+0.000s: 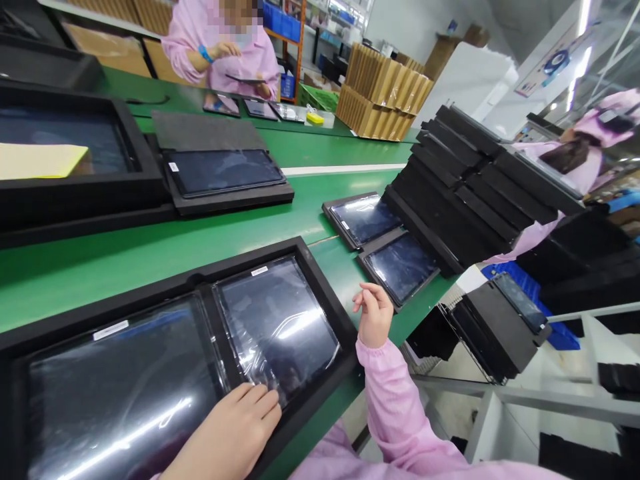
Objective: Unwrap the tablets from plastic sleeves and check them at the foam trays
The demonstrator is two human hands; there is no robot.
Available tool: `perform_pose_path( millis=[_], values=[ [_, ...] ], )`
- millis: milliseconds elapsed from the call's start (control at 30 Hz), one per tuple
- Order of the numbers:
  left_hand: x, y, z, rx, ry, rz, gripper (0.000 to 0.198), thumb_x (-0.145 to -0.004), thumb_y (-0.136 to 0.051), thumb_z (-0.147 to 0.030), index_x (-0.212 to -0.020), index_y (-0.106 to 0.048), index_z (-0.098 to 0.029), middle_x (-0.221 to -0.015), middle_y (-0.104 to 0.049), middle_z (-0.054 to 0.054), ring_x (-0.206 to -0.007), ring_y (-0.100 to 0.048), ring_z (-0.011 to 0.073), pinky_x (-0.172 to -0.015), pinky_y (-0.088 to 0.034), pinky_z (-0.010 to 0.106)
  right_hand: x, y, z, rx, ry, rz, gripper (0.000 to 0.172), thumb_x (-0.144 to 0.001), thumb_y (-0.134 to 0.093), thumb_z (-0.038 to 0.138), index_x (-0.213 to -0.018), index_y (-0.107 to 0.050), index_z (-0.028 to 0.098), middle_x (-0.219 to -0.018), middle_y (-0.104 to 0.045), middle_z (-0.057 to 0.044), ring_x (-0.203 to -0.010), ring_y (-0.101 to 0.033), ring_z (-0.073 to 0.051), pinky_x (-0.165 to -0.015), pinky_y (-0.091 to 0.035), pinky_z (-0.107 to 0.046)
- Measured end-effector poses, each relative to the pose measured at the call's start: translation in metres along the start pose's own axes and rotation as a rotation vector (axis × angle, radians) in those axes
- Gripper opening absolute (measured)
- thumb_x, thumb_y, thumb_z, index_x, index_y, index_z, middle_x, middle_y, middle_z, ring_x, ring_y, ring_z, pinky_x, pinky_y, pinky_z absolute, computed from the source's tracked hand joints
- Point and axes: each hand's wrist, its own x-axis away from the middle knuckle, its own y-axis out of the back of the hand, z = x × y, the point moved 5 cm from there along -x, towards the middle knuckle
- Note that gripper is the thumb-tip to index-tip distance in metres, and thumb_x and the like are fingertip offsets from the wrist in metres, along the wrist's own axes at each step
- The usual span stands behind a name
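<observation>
A black foam tray lies before me. In its left recess is a large dark screen panel, and in its right one a smaller screen panel; both have white labels and shiny film. My left hand rests with its fingers on the near left corner of the smaller panel; its thumb is hidden. Beyond the tray's right corner, my right hand is raised, fingers loosely bent and holding nothing visible. Near it, two more screen panels lie on black foam pieces.
Stacked black foam trays rise at the right on the green bench. At the far left is another tray with a yellow paper, beside a panel on foam. Across the bench, a co-worker holds a flat panel near cardboard dividers.
</observation>
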Motion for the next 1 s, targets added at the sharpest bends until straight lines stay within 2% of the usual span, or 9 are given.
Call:
perform_pose_path(
  millis=[233,367,567,667,733,800,867,1000],
  values=[
    [0.002,0.008,-0.002,0.002,-0.072,-0.131,0.019,-0.071,-0.070,-0.005,-0.064,-0.066,-0.023,-0.067,-0.069,-0.004,-0.059,-0.061,0.0187,-0.057,-0.042,0.035,0.003,0.007,0.008,0.004,-0.001,-0.042,0.014,-0.078,-0.061,0.032,-0.079,-0.065,0.019,-0.050,-0.053,0.005,-0.041,-0.051,-0.012,-0.044,-0.042,-0.025],
    [0.002,0.010,-0.003,-0.020,-0.116,-0.184,0.020,-0.072,-0.064,-0.003,-0.063,-0.063,-0.022,-0.066,-0.067,-0.003,-0.059,-0.058,0.0187,-0.059,-0.041,0.035,0.004,0.014,0.013,0.019,0.016,-0.051,0.012,-0.077,-0.062,0.031,-0.077,-0.065,0.019,-0.050,-0.054,0.005,-0.039,-0.049,-0.011,-0.044,-0.042,-0.025],
    [0.003,0.007,-0.004,-0.149,-0.078,-0.144,0.033,-0.079,-0.047,0.004,-0.085,-0.072,-0.018,-0.082,-0.073,0.003,-0.072,-0.066,0.0228,-0.071,-0.046,0.037,0.006,0.026,0.014,0.049,0.023,-0.054,0.012,-0.078,-0.062,0.031,-0.078,-0.065,0.019,-0.050,-0.054,0.006,-0.039,-0.049,-0.011,-0.045,-0.043,-0.026],
    [0.001,0.011,0.001,0.010,0.004,-0.066,0.041,-0.084,-0.042,0.008,-0.096,-0.071,-0.019,-0.091,-0.074,0.002,-0.080,-0.068,0.0196,-0.078,-0.049,0.032,0.008,0.030,0.013,0.053,0.010,-0.037,0.011,-0.079,-0.063,0.030,-0.079,-0.066,0.019,-0.050,-0.055,0.005,-0.040,-0.050,-0.011,-0.045,-0.043,-0.026],
    [0.001,0.014,0.006,0.166,0.058,-0.015,0.053,-0.082,-0.038,0.013,-0.103,-0.070,-0.024,-0.096,-0.073,-0.002,-0.084,-0.067,0.0147,-0.080,-0.048,0.026,0.009,0.031,0.013,0.055,-0.001,-0.020,0.011,-0.079,-0.064,0.030,-0.079,-0.066,0.019,-0.051,-0.055,0.005,-0.040,-0.051,-0.011,-0.045,-0.044,-0.026],
    [0.002,0.017,0.008,0.242,0.080,0.003,0.062,-0.078,-0.034,0.017,-0.099,-0.070,-0.029,-0.095,-0.070,-0.004,-0.083,-0.065,0.0123,-0.078,-0.046,0.023,0.011,0.032,0.012,0.058,-0.011,0.000,0.011,-0.079,-0.064,0.030,-0.079,-0.066,0.019,-0.051,-0.056,0.005,-0.041,-0.052,-0.012,-0.045,-0.044,-0.026],
    [0.003,0.019,0.008,0.255,0.079,0.001,0.059,-0.079,-0.034,0.015,-0.091,-0.070,-0.030,-0.091,-0.067,-0.004,-0.079,-0.062,0.0126,-0.075,-0.044,0.024,0.012,0.033,0.011,0.062,-0.019,0.017,0.012,-0.080,-0.065,0.031,-0.079,-0.067,0.019,-0.051,-0.057,0.005,-0.041,-0.053,-0.012,-0.044,-0.045,-0.026],
    [0.005,0.023,0.007,0.263,0.080,0.018,0.041,-0.088,-0.045,0.002,-0.092,-0.070,-0.029,-0.094,-0.065,-0.002,-0.083,-0.059,0.0158,-0.076,-0.042,0.028,0.014,0.033,0.011,0.060,-0.031,0.040,0.011,-0.080,-0.065,0.029,-0.078,-0.069,0.019,-0.052,-0.058,0.004,-0.041,-0.053,-0.012,-0.043,-0.044,-0.025]
  ],
)
